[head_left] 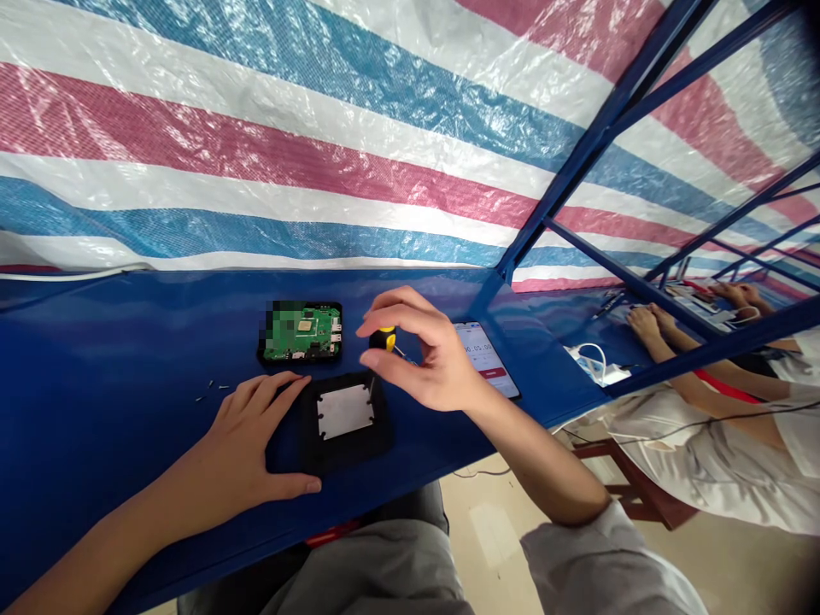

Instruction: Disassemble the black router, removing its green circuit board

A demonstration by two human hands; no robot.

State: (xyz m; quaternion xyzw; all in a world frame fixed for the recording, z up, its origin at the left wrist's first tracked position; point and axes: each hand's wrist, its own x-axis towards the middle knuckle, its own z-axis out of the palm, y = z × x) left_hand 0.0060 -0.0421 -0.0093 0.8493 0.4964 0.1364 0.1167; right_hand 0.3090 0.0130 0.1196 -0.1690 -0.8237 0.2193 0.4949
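Observation:
In my right hand (439, 363) is a small screwdriver with a yellow and black handle (385, 339), gripped between thumb and fingers. Its tip points down toward the upper right corner of a silver metal plate (346, 412); whether it touches a screw there I cannot tell. That plate lies in a black plastic cover (349, 457), flat on the blue table. My left hand (231, 453) rests with fingers spread along the cover's left side. Behind the cover, a green circuit board (301, 331) sits in a black case half. Part of the board is pixelated.
Several small screws (211, 391) lie left of the cover. A phone (490, 354) showing a timer is beside my right wrist. A white power strip (595, 365), a blue metal frame (557, 192) and co-workers' hands (647, 323) are farther right. A striped sheet (288, 171) hangs behind the table.

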